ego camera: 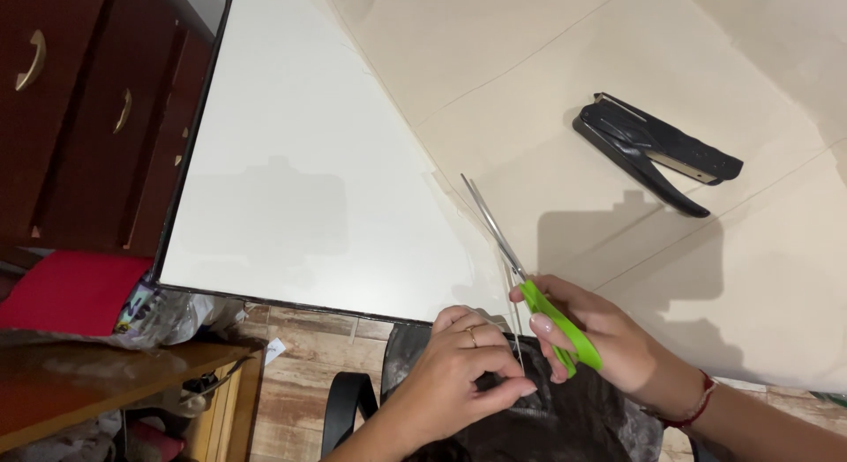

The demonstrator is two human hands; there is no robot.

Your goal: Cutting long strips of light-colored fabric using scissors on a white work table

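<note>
- At the table (pixel 300 206) edge, your right hand (pixel 609 338) grips the green scissors (pixel 529 290), blades nearly shut.
- Your left hand (pixel 459 374) pinches something thin; what, unclear.
- A stapler (pixel 657 153) lies well apart.

The left hand (pixel 459 369) comes in from six o'clock, palm down, fingers curled, thumb and forefinger pinched toward three o'clock. The right hand (pixel 600 334) enters from four o'clock, forearm angled low, fingers folded closed in a grip, knuckles pointing toward ten o'clock.
</note>
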